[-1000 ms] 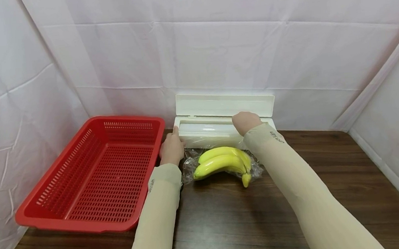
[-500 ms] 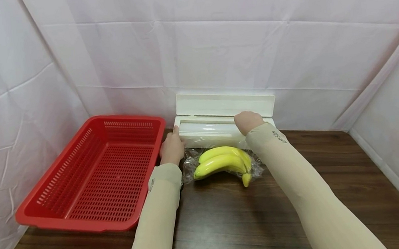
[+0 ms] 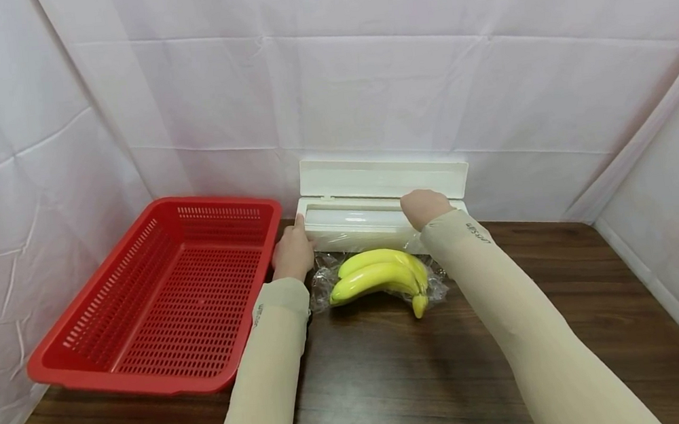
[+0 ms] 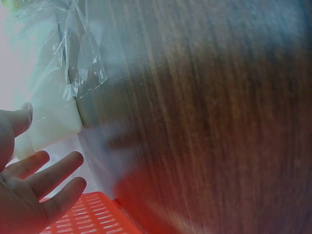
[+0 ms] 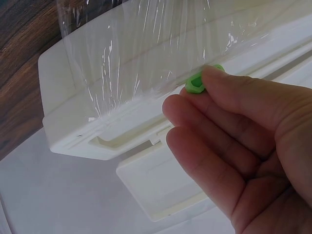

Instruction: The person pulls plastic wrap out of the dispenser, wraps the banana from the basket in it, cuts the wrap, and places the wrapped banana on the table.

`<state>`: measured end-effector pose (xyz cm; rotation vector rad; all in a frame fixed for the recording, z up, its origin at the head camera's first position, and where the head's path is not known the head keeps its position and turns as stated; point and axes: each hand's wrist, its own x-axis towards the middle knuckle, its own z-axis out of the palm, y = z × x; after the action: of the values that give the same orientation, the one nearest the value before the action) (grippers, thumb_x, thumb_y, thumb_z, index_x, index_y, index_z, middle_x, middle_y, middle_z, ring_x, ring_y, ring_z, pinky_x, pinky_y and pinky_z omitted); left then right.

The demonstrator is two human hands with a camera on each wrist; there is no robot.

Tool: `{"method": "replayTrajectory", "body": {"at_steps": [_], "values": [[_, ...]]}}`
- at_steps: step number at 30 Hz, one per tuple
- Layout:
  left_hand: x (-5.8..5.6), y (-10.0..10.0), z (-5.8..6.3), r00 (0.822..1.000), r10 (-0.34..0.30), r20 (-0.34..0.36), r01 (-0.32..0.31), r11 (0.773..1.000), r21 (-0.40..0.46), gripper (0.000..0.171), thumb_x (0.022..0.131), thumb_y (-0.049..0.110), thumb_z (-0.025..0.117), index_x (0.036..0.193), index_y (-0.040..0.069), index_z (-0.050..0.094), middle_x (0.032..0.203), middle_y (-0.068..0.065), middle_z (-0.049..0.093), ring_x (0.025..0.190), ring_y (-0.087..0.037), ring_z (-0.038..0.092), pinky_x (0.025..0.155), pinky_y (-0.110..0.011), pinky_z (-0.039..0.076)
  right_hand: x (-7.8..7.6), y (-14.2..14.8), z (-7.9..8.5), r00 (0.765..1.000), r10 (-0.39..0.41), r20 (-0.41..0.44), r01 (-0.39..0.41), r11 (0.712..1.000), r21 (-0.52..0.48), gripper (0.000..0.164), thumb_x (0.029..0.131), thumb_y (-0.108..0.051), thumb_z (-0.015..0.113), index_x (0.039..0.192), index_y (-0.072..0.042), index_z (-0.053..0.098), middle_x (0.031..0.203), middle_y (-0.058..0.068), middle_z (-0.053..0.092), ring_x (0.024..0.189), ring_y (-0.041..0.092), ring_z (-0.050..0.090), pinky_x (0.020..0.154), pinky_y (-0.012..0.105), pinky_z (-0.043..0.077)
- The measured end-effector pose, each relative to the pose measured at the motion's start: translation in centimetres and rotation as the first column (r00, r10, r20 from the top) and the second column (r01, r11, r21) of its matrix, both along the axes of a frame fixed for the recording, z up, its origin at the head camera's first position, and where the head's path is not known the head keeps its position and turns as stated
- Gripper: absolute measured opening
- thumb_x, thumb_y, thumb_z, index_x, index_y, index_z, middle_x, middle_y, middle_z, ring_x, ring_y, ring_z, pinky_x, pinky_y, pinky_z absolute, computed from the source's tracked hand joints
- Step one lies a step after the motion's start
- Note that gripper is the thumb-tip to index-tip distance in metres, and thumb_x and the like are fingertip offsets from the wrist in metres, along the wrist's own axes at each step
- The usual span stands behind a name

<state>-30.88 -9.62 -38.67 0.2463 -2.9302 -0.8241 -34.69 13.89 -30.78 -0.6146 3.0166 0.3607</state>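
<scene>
A white cling film dispenser (image 3: 357, 216) lies against the back wall with its lid (image 3: 382, 175) raised. My left hand (image 3: 292, 252) holds its left end, with the thumb (image 4: 20, 121) against the box and other fingers spread beyond the end. My right hand (image 3: 424, 207) pinches a small green slide cutter (image 5: 196, 84) between thumb and fingertips at the dispenser's edge. Clear cling film (image 5: 141, 53) hangs over the front side of the box. Directly in front, a bunch of bananas (image 3: 376, 278) sits on crumpled film (image 3: 322, 289).
To the left stands a red slotted plastic basket (image 3: 201, 300), its right rim close beside my left forearm. Dark wood-grain tabletop (image 3: 381, 385) extends in front and to the right. White sheeting (image 3: 364, 87) hangs behind and on both sides.
My right hand has slid a little to the right along the dispenser. The left hand, bananas and basket have stayed in place.
</scene>
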Motion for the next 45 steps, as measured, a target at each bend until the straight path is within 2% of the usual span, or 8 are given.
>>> {"method": "replayTrajectory", "body": {"at_steps": [6,16,24,39,45], "values": [[0.0,-0.1,0.1,1.000,0.000,0.004,0.000,1.000,0.000,0.069,0.095,0.025,0.056,0.152,0.017,0.019,0.136,-0.017,0.048,0.111,-0.035,0.058,0.092,-0.045,0.048,0.2,0.0,0.1,1.000,0.008,-0.012,-0.008,1.000,-0.003,0.022,0.092,0.005,0.046,0.081,-0.001,0.063,0.086,0.015,0.068,0.069,0.026,0.062,0.069,0.045,0.056],[0.1,0.0,0.1,1.000,0.001,0.004,-0.001,1.000,-0.004,0.068,0.095,0.026,0.055,0.152,0.017,0.019,0.136,-0.018,0.048,0.112,-0.035,0.057,0.092,-0.045,0.048,-0.3,0.4,-0.3,1.000,0.006,-0.009,-0.006,1.000,-0.007,0.027,0.090,0.006,0.043,0.073,-0.003,0.061,0.084,0.015,0.068,0.068,0.025,0.061,0.066,0.044,0.055],[0.1,0.0,0.1,1.000,0.001,0.001,-0.001,1.000,-0.012,0.069,0.095,0.026,0.056,0.152,0.016,0.019,0.135,-0.018,0.049,0.111,-0.036,0.058,0.091,-0.046,0.048,-0.1,0.6,-0.1,1.000,0.003,0.000,-0.003,1.000,-0.016,0.027,0.090,0.007,0.043,0.072,-0.004,0.060,0.087,0.015,0.069,0.071,0.027,0.063,0.070,0.045,0.055],[0.0,0.0,0.1,1.000,-0.005,0.010,0.005,1.000,-0.008,0.068,0.096,0.027,0.054,0.152,0.017,0.018,0.136,-0.018,0.048,0.112,-0.035,0.057,0.092,-0.045,0.048,0.1,0.9,0.0,1.000,0.002,0.000,-0.002,1.000,-0.007,0.022,0.091,0.006,0.046,0.077,-0.002,0.061,0.087,0.016,0.068,0.070,0.025,0.062,0.065,0.041,0.053],[0.0,-0.1,0.0,1.000,-0.004,0.007,0.004,1.000,-0.007,0.068,0.096,0.027,0.055,0.152,0.017,0.018,0.137,-0.018,0.048,0.113,-0.035,0.057,0.092,-0.045,0.048,0.0,1.0,0.0,1.000,0.008,-0.004,-0.008,1.000,-0.012,0.025,0.090,0.006,0.044,0.072,-0.003,0.059,0.086,0.016,0.068,0.070,0.027,0.062,0.068,0.044,0.055]]}}
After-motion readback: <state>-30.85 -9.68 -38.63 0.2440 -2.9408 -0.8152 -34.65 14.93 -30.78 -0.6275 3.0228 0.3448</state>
